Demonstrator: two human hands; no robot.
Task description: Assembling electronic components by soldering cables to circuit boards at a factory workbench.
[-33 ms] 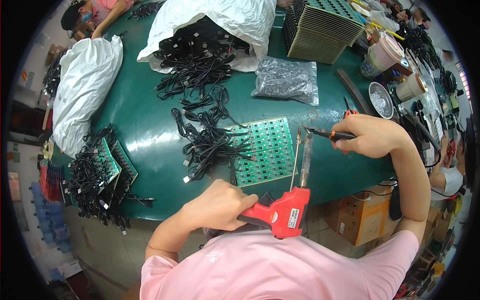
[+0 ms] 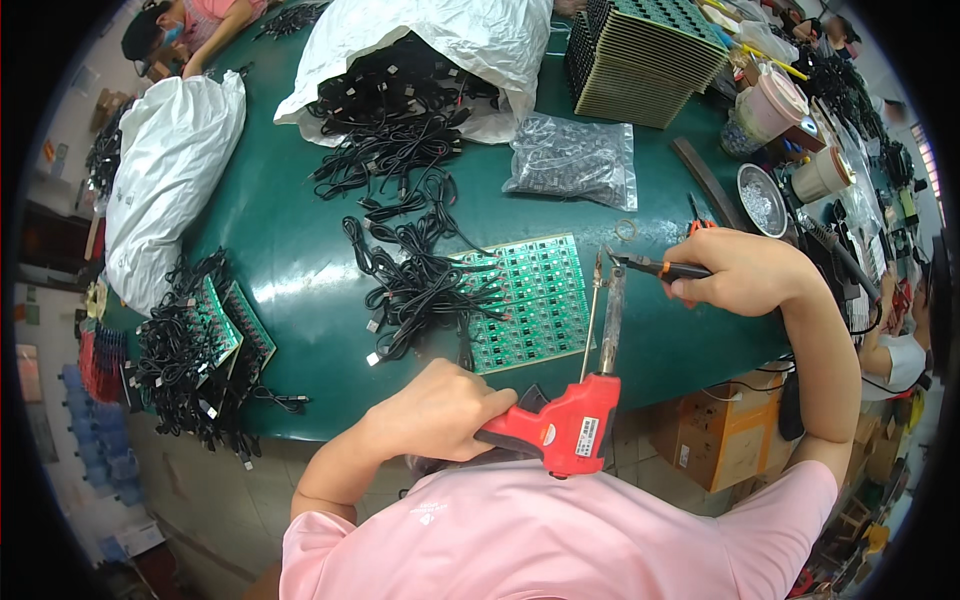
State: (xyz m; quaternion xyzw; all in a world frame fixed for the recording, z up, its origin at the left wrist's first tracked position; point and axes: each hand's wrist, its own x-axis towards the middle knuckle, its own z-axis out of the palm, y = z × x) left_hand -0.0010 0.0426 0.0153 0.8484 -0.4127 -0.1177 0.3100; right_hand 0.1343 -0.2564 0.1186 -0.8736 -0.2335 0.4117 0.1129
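Observation:
My left hand [image 2: 437, 410] is closed round the black and red handle of a soldering gun [image 2: 583, 425]. Its long metal barrel and thin feed tube point away from me, over the right edge of a green circuit board panel [image 2: 545, 300]. In my right hand [image 2: 745, 272] is a pair of pliers [image 2: 688, 271] with dark handles. The plier jaws are at the far end of the gun's barrel; whether they grip it is too small to tell. Black USB cables [image 2: 410, 285] lie bunched over the panel's left side, with several wire ends on it.
Farther back are a white sack [image 2: 430, 40] of cables, a clear bag of small parts [image 2: 572, 160] and stacked panels [image 2: 640, 65]. Cabled boards [image 2: 215, 335] hang at the left table edge. A small bowl [image 2: 762, 200] and cups stand at right. A co-worker [image 2: 205, 30] sits far left.

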